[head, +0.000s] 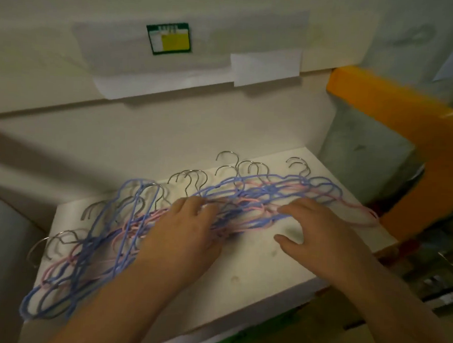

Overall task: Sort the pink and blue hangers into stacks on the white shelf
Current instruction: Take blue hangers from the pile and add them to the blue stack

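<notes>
both hands, left hand [182, 237] and right hand [319, 228], rest with fingers [205, 204] spread on a tangled row of pink and blue hangers [245, 198] lying across the white shelf [267, 273].

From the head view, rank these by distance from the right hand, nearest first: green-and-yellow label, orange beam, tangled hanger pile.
1. Hanger pile: under the right hand fingertips.
2. Orange beam: right, beyond the shelf.
3. Green-and-yellow label: on the wall, upper left.

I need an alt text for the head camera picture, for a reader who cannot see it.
Two bare hands, the left hand and the right hand, rest on a tangled row of pink and blue hangers lying unsorted across a white shelf. Metal hooks point toward the back wall.
</notes>
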A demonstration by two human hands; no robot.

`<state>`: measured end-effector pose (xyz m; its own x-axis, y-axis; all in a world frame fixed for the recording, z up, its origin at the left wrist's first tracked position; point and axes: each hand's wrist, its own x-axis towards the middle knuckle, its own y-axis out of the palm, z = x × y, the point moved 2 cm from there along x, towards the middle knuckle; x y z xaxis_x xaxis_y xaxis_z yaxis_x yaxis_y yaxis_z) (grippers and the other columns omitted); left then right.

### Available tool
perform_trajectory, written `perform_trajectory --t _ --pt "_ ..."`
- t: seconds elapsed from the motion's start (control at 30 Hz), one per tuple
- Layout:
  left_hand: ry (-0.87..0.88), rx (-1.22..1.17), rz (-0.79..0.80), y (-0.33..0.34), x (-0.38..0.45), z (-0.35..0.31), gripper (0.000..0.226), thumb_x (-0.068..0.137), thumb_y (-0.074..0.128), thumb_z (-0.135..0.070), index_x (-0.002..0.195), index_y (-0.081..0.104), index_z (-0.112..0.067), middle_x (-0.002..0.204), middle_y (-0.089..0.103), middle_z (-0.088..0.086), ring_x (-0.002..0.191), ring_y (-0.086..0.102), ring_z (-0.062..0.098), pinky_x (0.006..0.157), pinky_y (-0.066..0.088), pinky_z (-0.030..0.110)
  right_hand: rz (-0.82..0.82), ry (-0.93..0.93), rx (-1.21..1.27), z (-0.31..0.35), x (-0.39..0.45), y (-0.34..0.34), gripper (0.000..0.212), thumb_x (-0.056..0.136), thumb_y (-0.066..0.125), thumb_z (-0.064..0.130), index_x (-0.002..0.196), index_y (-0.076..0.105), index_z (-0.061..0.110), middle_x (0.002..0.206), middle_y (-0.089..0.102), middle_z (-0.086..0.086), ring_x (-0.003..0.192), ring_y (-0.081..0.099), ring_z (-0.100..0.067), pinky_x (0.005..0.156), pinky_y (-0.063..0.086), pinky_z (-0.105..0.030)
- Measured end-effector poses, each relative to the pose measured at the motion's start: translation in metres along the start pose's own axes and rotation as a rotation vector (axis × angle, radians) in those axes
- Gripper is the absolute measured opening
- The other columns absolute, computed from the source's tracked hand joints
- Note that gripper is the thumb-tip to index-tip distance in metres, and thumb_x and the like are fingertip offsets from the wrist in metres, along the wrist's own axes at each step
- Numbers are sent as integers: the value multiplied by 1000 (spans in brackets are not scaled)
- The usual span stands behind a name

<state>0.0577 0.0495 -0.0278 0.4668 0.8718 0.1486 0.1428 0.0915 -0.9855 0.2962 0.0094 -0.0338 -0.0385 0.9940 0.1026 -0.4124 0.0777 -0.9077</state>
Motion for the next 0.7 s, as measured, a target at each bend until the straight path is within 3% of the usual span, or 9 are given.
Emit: perform_trajectory --t 0.17,0.33,0.47,0.6,0.7 --pt "-33 -79 90 13 73 -23 86 70 30 -78 136 47 -26 133 51 2 122 47 27 100 42 38 8 -132 -5 -38 24 1 47 82 67 43 126 55 32 125 50 13 113 52 -11 87 50 -28" --pt "-58 31 279 29 111 -19 87 58 36 -83 127 50 -32 118 53 -3 111 51 23 90 48 39 82 -202 20 -63 35 -3 59 84 65 46 137 41 36 135 41 18 121 44 -3 88 42 -18" --pt "-101 8 325 27 118 -18 83 56 44 -75 125 53 -30 114 51 -1 110 49 23 90 49 40 74 -228 20 -76 40 -12 58 85 63 47 138 41 37 137 41 21 122 42 -1 82 33 -9" --pt "-127 -18 300 21 117 -16 80 65 66 -68 132 48 -29 120 48 1 113 46 25 95 45 40 27 -250 70 -85 44 -19 51 84 67 44 131 50 35 131 47 19 118 48 -3 85 46 -16" --pt "-179 -28 283 10 112 -15 90 60 62 -71 137 43 -29 122 45 2 114 46 27 97 42 38 16 -290 89 -89 46 -20 43 81 70 39 122 58 33 121 53 19 110 51 -1 84 45 -15"
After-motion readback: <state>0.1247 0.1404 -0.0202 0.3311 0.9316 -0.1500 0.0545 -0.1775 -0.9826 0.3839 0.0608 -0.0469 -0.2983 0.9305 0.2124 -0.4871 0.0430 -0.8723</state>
